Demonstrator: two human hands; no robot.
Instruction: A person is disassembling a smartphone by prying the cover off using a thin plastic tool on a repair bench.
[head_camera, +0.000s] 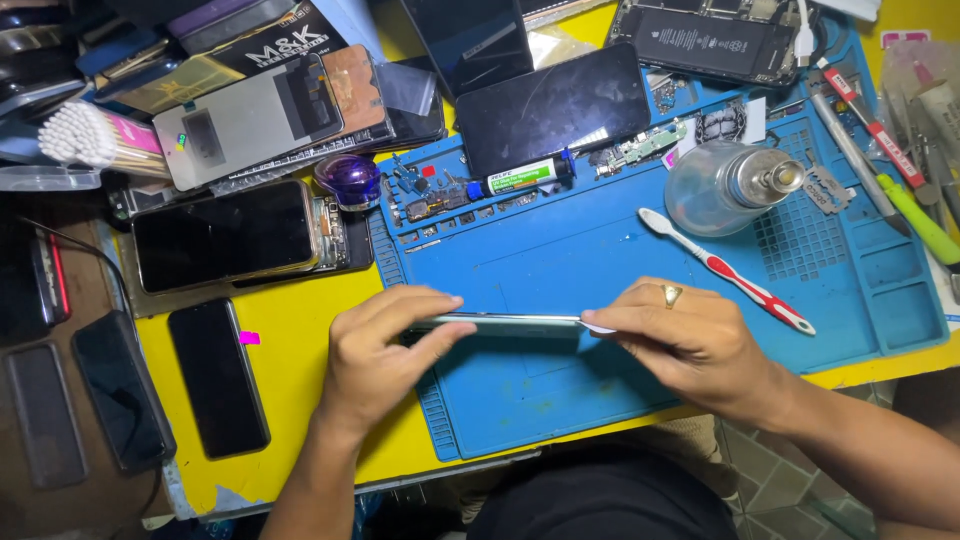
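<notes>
A slim phone (500, 322) stands on its edge above the blue work mat (600, 250), seen edge-on as a thin pale strip. My left hand (385, 350) grips its left end between thumb and fingers. My right hand (690, 340), with a gold ring on one finger, pinches a thin pale pick (598, 327) pressed against the phone's right end. Both forearms come in from the bottom of the view.
On the mat lie a red-and-white toothbrush (730, 270), a clear pump bottle (725, 185), a small tube (525, 175) and a dark phone (555, 105). Several phones and screens (225, 235) crowd the yellow table (290, 370) at left. Tools (880, 140) lie at right.
</notes>
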